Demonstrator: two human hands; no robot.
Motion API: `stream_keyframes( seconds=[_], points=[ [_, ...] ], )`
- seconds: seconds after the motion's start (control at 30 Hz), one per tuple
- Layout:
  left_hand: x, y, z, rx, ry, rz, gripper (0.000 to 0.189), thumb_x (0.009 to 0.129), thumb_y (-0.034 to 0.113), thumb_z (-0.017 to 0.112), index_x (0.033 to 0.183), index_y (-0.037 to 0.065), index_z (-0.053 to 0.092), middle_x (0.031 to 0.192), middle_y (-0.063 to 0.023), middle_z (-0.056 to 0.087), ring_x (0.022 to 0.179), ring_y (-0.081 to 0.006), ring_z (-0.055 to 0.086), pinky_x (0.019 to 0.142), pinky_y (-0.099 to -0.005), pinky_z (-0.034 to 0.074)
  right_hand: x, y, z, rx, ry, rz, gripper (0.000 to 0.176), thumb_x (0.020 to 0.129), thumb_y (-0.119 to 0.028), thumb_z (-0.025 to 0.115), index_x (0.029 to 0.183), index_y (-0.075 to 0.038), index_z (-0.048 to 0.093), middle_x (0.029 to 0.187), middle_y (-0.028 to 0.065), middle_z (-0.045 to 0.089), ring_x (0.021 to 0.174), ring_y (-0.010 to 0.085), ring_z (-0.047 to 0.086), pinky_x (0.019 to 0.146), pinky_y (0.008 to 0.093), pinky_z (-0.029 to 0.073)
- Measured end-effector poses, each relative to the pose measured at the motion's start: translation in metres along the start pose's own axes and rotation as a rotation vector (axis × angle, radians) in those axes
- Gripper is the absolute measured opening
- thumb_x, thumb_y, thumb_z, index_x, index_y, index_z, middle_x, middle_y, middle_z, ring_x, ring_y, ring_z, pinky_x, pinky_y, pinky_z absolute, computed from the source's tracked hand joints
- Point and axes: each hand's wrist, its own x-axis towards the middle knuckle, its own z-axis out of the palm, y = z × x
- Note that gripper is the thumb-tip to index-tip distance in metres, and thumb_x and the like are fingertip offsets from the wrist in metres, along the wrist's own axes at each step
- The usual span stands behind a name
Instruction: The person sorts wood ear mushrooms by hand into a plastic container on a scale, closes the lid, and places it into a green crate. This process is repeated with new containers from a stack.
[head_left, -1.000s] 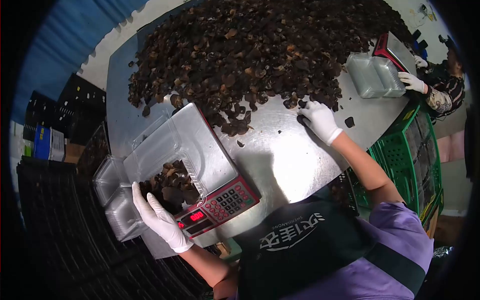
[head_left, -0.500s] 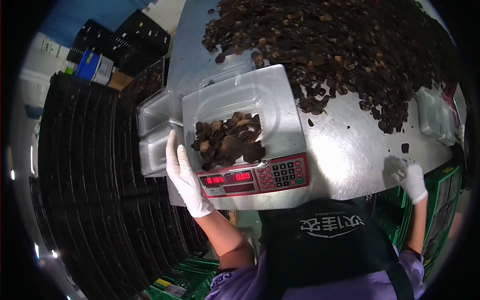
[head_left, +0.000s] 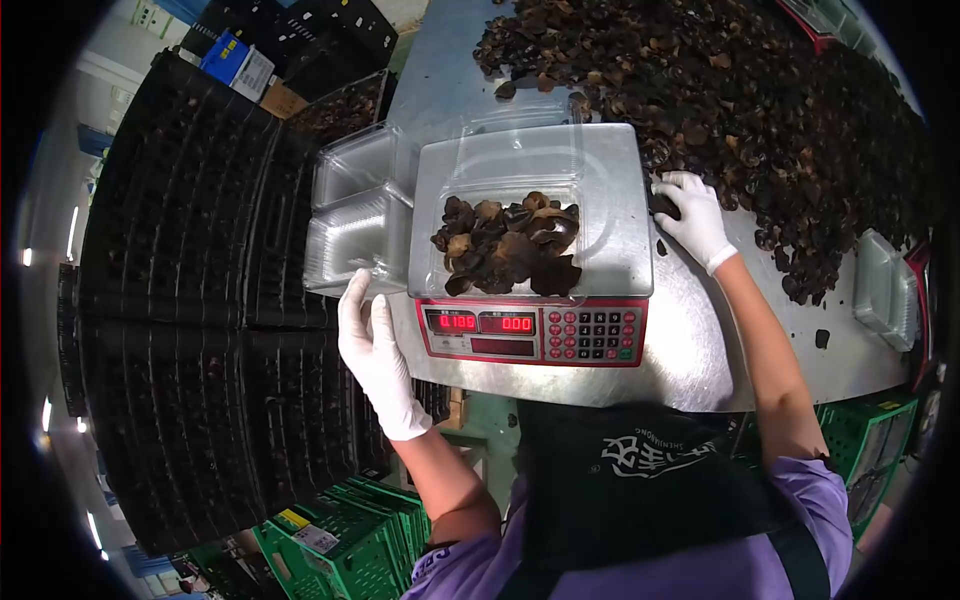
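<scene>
A clear plastic container point(head_left: 462, 190), lid folded back, lies on the scale point(head_left: 615, 240) with a heap of brown wood ear mushrooms point(head_left: 515, 250) in it. The red display point(head_left: 480, 322) reads about 0.185 and 0.00. My left hand point(head_left: 378, 365), in a white glove, is held with thumb and fingers apart beside the scale's left corner, its fingertips by the stacked empty containers point(head_left: 355, 240). On the table right of the scale, my gloved right hand point(head_left: 697, 220) curls its fingers and thumb around a dark wood ear mushroom point(head_left: 663, 205) at the pile's edge.
A large pile of wood ear mushrooms point(head_left: 770, 110) covers the back and right of the metal table point(head_left: 690, 350). More clear containers point(head_left: 885, 290) stand at the right edge. Black crates point(head_left: 180, 300) rise at left; green crates point(head_left: 345, 540) stand below.
My right hand has moved from the table's right front edge leftward and up to the mushrooms beside the scale, closing on a piece. My left hand stays near the scale; the view has shifted.
</scene>
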Motion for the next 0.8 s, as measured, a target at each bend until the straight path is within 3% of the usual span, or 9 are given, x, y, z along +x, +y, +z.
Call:
stream_keyframes(
  seconds=[0.1, 0.23, 0.27, 0.4, 0.5, 0.63, 0.7, 0.73, 0.8],
  points=[
    [-0.006, 0.004, 0.0, 0.079, 0.002, -0.024, 0.031, 0.094, 0.0, 0.053, 0.124, -0.002, 0.059, 0.127, -0.0125, 0.06, 0.12, -0.0212, 0.055, 0.105, -0.0336, 0.039, -0.038, 0.013, -0.014, 0.025, 0.004, -0.009, 0.032, 0.069, -0.017, 0.073, 0.1, -0.011, 0.07, 0.106, 0.0071, 0.064, 0.106, 0.0284, 0.057, 0.089, 0.0401, 0.045],
    [-0.03, 0.04, 0.034, 0.056, -0.008, 0.107, 0.031, 0.092, -0.003, 0.05, 0.12, -0.005, 0.061, 0.121, -0.0139, 0.062, 0.115, -0.0241, 0.057, 0.104, -0.0358, 0.041, -0.105, 0.019, -0.06, 0.26, 0.084, 0.142, 0.047, 0.074, -0.011, 0.076, 0.12, -0.008, 0.064, 0.121, 0.0118, 0.061, 0.116, 0.0292, 0.055, 0.1, 0.0386, 0.042],
    [-0.037, 0.044, 0.044, 0.027, -0.054, 0.173, 0.03, 0.09, -0.004, 0.05, 0.118, -0.005, 0.062, 0.119, -0.0145, 0.063, 0.114, -0.0249, 0.058, 0.104, -0.0366, 0.041, -0.12, 0.022, -0.072, 0.296, 0.156, 0.2, 0.043, 0.075, -0.005, 0.074, 0.117, -0.007, 0.064, 0.118, 0.0124, 0.062, 0.111, 0.0298, 0.057, 0.097, 0.0371, 0.045],
    [-0.088, 0.074, 0.099, -0.219, -0.769, 0.279, 0.029, 0.086, -0.003, 0.056, 0.114, -0.002, 0.064, 0.116, -0.0131, 0.065, 0.111, -0.0241, 0.06, 0.099, -0.0358, 0.044, -0.168, 0.043, -0.086, 0.438, 0.327, 0.538, 0.021, 0.085, -0.001, 0.065, 0.106, 0.0, 0.067, 0.103, 0.0112, 0.065, 0.099, 0.0237, 0.062, 0.089, 0.0312, 0.048],
    [-0.13, 0.063, 0.154, -0.121, -1.182, 0.426, 0.039, 0.086, 0.007, 0.062, 0.124, -0.002, 0.057, 0.123, -0.0207, 0.059, 0.114, -0.0373, 0.057, 0.098, -0.0407, 0.046, -0.186, 0.048, -0.076, 0.453, 0.353, 0.575, 0.019, 0.086, -0.003, 0.064, 0.105, 0.0, 0.068, 0.099, 0.0118, 0.066, 0.094, 0.0235, 0.063, 0.086, 0.0314, 0.049],
    [-0.156, 0.056, 0.229, 0.19, -1.108, 0.655, 0.062, 0.086, 0.01, 0.06, 0.14, -0.007, 0.036, 0.145, -0.029, 0.035, 0.135, -0.0418, 0.036, 0.107, -0.0456, 0.039, -0.183, 0.037, -0.059, 0.42, 0.354, 0.499, 0.019, 0.084, -0.006, 0.066, 0.102, -0.002, 0.069, 0.09, 0.0131, 0.066, 0.086, 0.0283, 0.064, 0.079, 0.0351, 0.049],
    [-0.163, 0.028, 0.286, 0.5, -0.688, 0.902, 0.044, 0.084, 0.009, 0.059, 0.125, -0.003, 0.051, 0.128, -0.0217, 0.052, 0.121, -0.0349, 0.051, 0.096, -0.0399, 0.048, -0.176, 0.031, -0.057, 0.383, 0.332, 0.484, 0.018, 0.083, -0.007, 0.067, 0.1, -0.003, 0.069, 0.091, 0.0135, 0.066, 0.084, 0.03, 0.064, 0.077, 0.0356, 0.05],
    [-0.158, 0.035, 0.295, 0.501, -0.685, 0.903, 0.044, 0.084, 0.009, 0.059, 0.125, -0.003, 0.051, 0.128, -0.0217, 0.052, 0.121, -0.0349, 0.051, 0.096, -0.0399, 0.048, -0.172, 0.03, -0.057, 0.384, 0.334, 0.481, 0.018, 0.083, -0.007, 0.067, 0.1, -0.003, 0.069, 0.091, 0.0135, 0.066, 0.084, 0.03, 0.064, 0.077, 0.0356, 0.05],
    [-0.151, 0.048, 0.306, 0.834, -0.752, 0.837, 0.017, 0.083, 0.009, 0.057, 0.099, 0.006, 0.058, 0.098, -0.0104, 0.059, 0.093, -0.0235, 0.061, 0.075, -0.0327, 0.053, -0.162, 0.031, -0.058, 0.355, 0.33, 0.463, 0.018, 0.082, -0.008, 0.067, 0.099, -0.004, 0.069, 0.09, 0.0131, 0.066, 0.084, 0.0309, 0.064, 0.077, 0.0364, 0.05]
  ],
)
